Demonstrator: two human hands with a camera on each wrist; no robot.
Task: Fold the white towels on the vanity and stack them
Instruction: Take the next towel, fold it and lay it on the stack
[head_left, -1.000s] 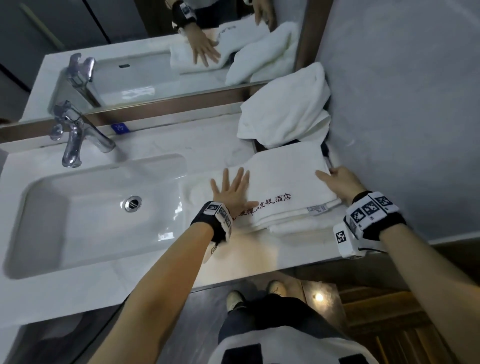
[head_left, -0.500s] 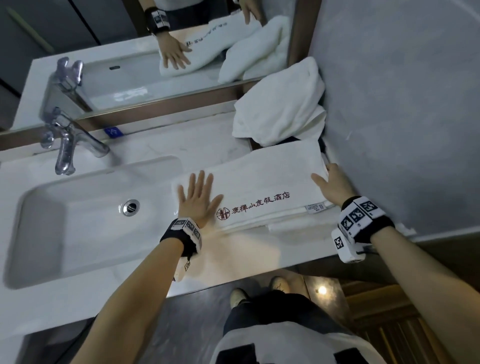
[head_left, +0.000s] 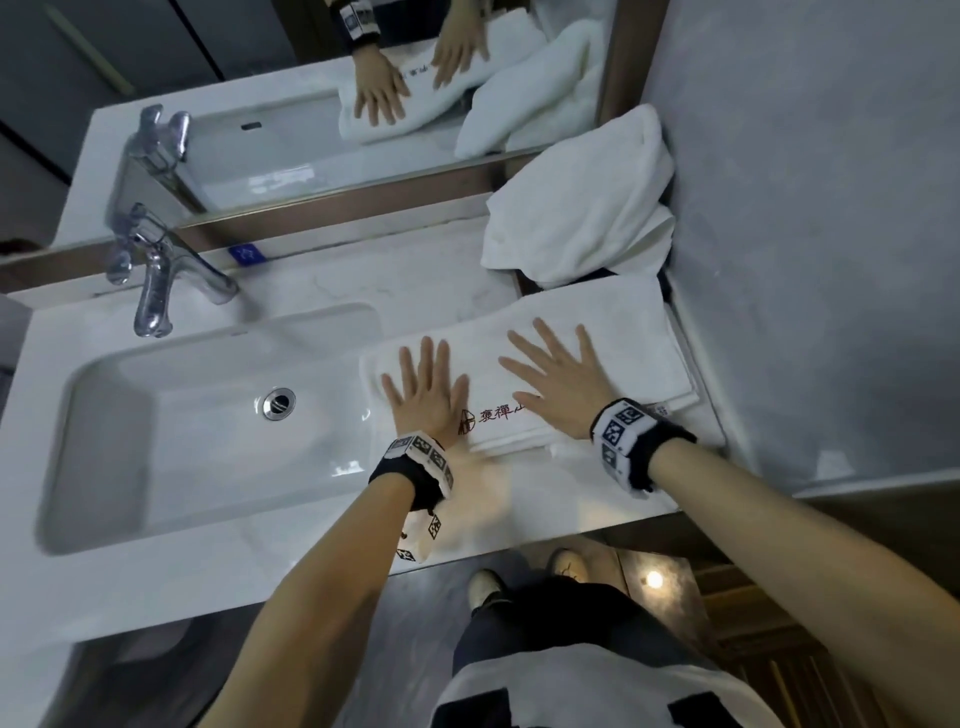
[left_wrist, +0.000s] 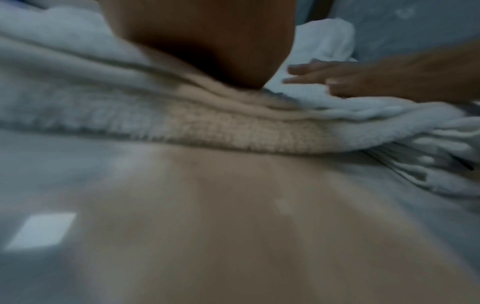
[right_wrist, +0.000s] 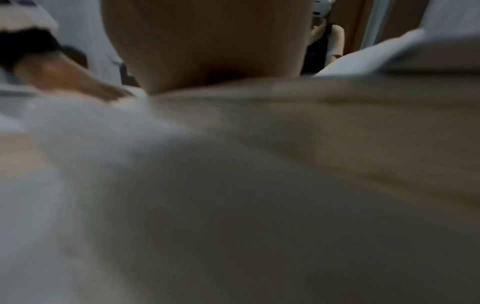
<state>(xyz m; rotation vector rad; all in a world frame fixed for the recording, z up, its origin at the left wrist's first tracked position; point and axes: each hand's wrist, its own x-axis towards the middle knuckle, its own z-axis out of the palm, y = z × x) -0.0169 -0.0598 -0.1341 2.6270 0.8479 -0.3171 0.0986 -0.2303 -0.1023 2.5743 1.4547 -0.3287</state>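
Observation:
A folded white towel (head_left: 628, 332) with red lettering lies on the vanity top (head_left: 519, 493), right of the basin. My left hand (head_left: 423, 387) presses flat on its left end, fingers spread. My right hand (head_left: 558, 371) lies flat on its middle, fingers spread, covering part of the lettering. A second white towel (head_left: 582, 208), loosely bunched, sits behind it in the back right corner. In the left wrist view the folded towel's edge (left_wrist: 233, 133) shows in layers, with the right hand (left_wrist: 363, 80) flat on top. The right wrist view is blurred towel (right_wrist: 233, 185).
The sink basin (head_left: 208, 415) with its drain lies to the left, a chrome tap (head_left: 156, 280) behind it. A mirror (head_left: 363, 104) runs along the back. A grey wall (head_left: 805, 260) closes the right side. The vanity's front edge is near my wrists.
My right hand left the towel's right end and now lies flat on its middle. My left hand slid left toward the towel's left end and stays pressed there.

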